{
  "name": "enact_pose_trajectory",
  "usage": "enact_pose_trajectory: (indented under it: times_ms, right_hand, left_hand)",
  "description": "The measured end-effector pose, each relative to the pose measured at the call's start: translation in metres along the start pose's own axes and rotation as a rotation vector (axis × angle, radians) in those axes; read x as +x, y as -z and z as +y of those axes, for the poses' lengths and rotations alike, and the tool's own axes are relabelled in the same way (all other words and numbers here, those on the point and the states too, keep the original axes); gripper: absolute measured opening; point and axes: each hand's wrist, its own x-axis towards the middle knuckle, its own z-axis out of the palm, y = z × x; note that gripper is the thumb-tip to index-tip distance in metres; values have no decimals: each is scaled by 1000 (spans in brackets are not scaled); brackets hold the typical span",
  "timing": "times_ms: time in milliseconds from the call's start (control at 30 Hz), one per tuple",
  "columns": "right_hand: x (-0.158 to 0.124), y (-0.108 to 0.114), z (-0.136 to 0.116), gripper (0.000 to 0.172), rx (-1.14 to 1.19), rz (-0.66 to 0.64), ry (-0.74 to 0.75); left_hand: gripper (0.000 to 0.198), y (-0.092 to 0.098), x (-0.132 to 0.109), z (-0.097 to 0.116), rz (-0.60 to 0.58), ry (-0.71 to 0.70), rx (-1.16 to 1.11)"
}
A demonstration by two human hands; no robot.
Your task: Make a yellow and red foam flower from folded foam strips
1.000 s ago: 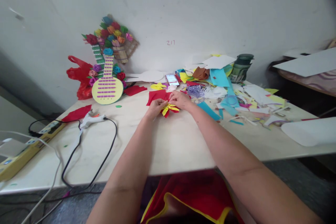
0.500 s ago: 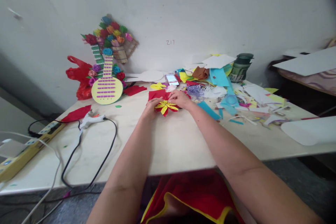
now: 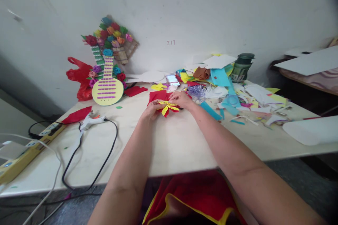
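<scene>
A red and yellow paper flower (image 3: 169, 107) is held just above the table, its yellow petals over red ones. My left hand (image 3: 152, 108) grips its left side, thumb laid across the yellow petals. From the back right, my right hand (image 3: 181, 99) pinches the flower with bent fingers. Red crepe paper (image 3: 158, 95) lies right behind the flower and is partly covered by my hands. Part of the flower's far edge is hidden by the fingers.
On the left lie a glue gun (image 3: 92, 121), its black cord and a yellow power strip (image 3: 34, 151). A paper guitar (image 3: 107, 91) with paper flowers stands by the wall. Paper scraps (image 3: 256, 96), purple string (image 3: 196, 92), a phone (image 3: 173, 80) and a green jar (image 3: 242, 68) are at the back right.
My left thumb has come over onto the yellow petals and the left fingers have closed more around the flower's left side. My right hand has barely moved.
</scene>
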Motion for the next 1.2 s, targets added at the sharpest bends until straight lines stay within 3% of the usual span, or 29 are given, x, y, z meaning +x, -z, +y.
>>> enact_pose_trajectory:
  times_ms: [200,533,633,867,1200]
  right_hand:
    - [1,0,3,8,-15,33,-15]
    - [-1,-1,-5,8,56,105,-100]
    - [-2,-1,-9,8,65,115,-123]
    - [-3,-3,-11,9,51,131,-133]
    - [-3,-6,-10,10,-2,147,-156]
  left_hand:
    - [45,-6,-2,0,109,-116,139]
    - [59,-13,-2,2,113,-269,139]
    - [61,-12,-1,2,144,-248,104]
    - [43,-10,0,1,128,-139,50]
    - [51,-10,-1,2,158,-103,46]
